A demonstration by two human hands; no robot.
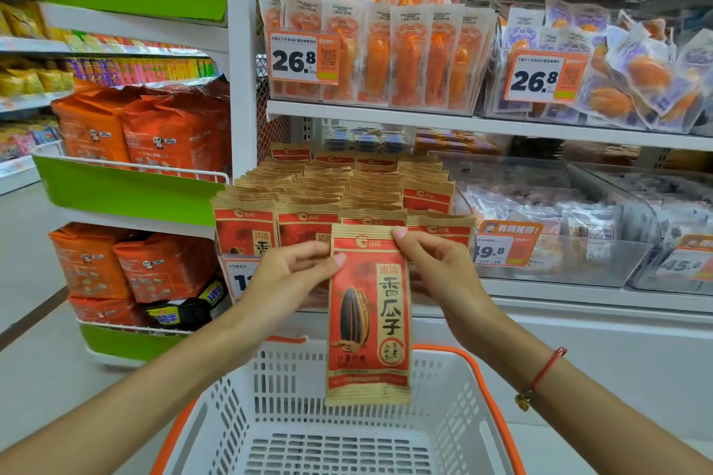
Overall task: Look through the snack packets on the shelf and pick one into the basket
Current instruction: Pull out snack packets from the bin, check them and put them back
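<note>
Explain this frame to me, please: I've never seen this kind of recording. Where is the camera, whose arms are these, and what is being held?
There is no machine here. The single picture comes from a camera worn on a person's head, looking forward and down in a shop aisle. The left hand and right hand both pinch the top of one red sunflower seed packet, which hangs upright above a white shopping basket with orange trim. Behind it, matching packets on the shelf stand in rows. Nothing shows inside the basket.

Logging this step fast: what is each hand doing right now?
Left hand: pinches the packet at its upper left edge.
Right hand: pinches the packet's top right corner.
</note>
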